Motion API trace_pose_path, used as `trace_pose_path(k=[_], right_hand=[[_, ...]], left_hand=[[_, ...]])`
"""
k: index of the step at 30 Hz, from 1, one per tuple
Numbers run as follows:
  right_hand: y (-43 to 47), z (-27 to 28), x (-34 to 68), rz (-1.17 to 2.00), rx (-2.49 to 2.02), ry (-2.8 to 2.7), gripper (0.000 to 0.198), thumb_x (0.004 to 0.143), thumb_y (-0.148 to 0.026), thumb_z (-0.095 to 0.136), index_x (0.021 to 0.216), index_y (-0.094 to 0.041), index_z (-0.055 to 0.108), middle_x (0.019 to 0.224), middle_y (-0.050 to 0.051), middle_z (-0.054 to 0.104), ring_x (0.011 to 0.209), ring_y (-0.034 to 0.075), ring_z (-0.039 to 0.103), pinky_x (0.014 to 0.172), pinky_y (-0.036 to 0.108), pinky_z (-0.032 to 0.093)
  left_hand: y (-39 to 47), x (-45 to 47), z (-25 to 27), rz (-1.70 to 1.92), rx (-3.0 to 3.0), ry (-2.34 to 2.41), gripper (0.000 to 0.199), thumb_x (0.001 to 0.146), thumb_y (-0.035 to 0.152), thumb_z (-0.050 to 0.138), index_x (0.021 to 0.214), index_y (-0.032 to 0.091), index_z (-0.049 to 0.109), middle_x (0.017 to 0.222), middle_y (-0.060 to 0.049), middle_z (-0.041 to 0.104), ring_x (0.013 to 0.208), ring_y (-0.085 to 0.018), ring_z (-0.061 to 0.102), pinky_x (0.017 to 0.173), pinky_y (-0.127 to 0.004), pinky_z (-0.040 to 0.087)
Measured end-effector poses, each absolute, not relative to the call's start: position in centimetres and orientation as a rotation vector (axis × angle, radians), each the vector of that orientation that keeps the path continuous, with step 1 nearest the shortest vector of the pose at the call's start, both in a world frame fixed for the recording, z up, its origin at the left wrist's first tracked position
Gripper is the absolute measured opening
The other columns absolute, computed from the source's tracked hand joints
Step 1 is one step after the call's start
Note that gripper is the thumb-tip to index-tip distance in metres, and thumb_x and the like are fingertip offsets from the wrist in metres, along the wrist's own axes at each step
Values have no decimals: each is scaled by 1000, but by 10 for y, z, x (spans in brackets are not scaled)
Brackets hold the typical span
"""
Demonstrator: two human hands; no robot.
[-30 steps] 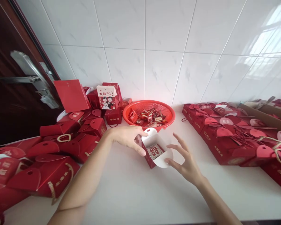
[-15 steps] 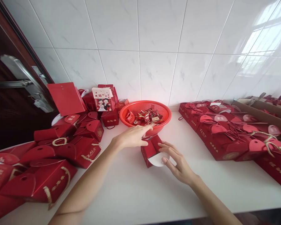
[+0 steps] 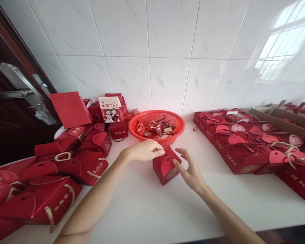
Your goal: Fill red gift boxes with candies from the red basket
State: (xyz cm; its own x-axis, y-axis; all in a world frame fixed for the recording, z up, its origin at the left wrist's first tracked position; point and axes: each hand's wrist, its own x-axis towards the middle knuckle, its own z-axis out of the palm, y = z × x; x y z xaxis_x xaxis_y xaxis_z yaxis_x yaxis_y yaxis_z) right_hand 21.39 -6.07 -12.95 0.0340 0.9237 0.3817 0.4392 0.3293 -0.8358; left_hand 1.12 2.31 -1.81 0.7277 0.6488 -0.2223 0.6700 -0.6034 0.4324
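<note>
On the white countertop (image 3: 152,206), a small red cardboard gift box (image 3: 166,165) with its rounded flaps folded shut sits between both hands: the left hand (image 3: 143,151) rests its curled fingertips on the box's top back edge, while the right hand (image 3: 190,169) is loosely spread, its thumb touching the box's right side. Just behind the box stands a round red plastic basket (image 3: 159,126) of wrapped sweets. Heaps of red gift boxes (image 3: 66,159) lie at left, rows of closed red boxes (image 3: 246,145) at right, against the white tiled wall (image 3: 167,51).
</note>
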Motion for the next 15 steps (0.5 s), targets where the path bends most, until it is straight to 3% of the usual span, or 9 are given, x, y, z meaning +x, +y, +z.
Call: trace_pose_path(k=[2, 7, 15], right_hand=[[-56, -129, 210, 627, -1259, -1542, 34, 94, -41, 53, 121, -22, 54, 125, 11, 67, 117, 26, 63, 104, 47, 49], [-54, -126, 207, 702, -1274, -1540, 30, 95, -38, 46, 117, -19, 55, 113, 11, 69, 107, 25, 66, 91, 42, 54], [-54, -125, 209, 713, -1248, -1561, 27, 98, -38, 43, 108, -20, 60, 105, 9, 71, 101, 24, 65, 87, 39, 53]], left_hand=[[21, 12, -17, -50, 2414, 999, 41, 97, 49, 40, 77, 19, 59, 81, -2, 64, 74, -18, 59, 62, -29, 38], [19, 15, -17, -140, 2395, 1028, 21, 86, 43, 60, 87, 22, 61, 97, -2, 67, 83, -18, 61, 65, -27, 41], [26, 14, -24, -185, 2394, 880, 18, 83, 38, 65, 82, 22, 58, 83, 1, 63, 74, -15, 57, 60, -25, 38]])
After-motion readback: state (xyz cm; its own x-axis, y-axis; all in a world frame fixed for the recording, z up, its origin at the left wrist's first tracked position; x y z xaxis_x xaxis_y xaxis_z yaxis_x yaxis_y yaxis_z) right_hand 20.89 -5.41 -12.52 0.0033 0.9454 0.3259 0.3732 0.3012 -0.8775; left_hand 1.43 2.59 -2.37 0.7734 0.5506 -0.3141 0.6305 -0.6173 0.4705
